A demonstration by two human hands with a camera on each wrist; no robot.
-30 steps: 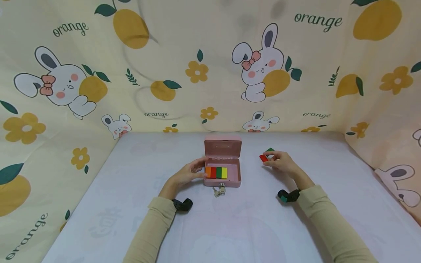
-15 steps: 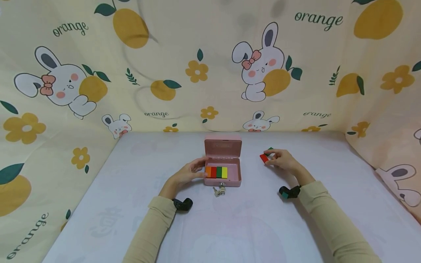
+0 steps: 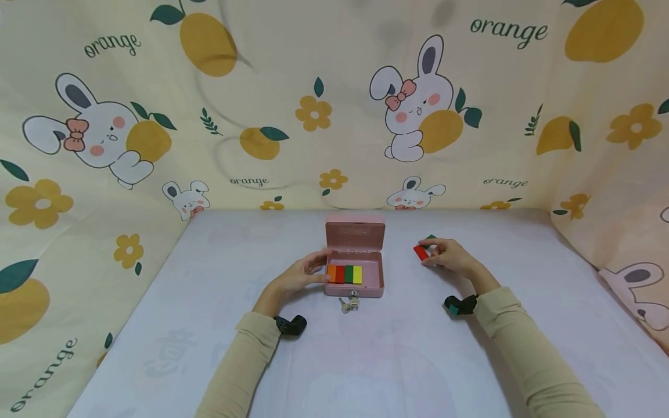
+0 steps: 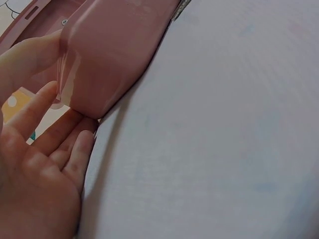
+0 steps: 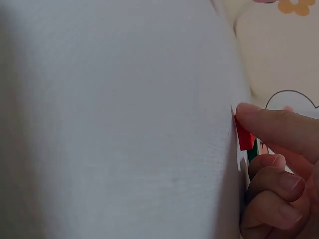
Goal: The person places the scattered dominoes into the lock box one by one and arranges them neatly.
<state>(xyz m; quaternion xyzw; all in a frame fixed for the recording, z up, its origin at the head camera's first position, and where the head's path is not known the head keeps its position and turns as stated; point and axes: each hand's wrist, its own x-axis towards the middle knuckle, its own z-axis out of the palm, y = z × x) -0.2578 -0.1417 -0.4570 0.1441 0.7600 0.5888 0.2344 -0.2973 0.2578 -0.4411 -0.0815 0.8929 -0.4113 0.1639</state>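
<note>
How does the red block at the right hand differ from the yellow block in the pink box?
The red block is outside the pink box, pinched by the right hand; the yellow block is inside, at one end of a row of blocks. The red block is slanted in the head view, while the yellow block looks straight. Both are plain-coloured.

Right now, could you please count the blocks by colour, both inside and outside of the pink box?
Orange block: 1, in the pink box
Red: 2, one red block in the box, another red block at the right hand
Green: 2, one green block in the box, another green block near the right hand
Yellow block: 1, in the box
Total: 6 visible blocks
</note>
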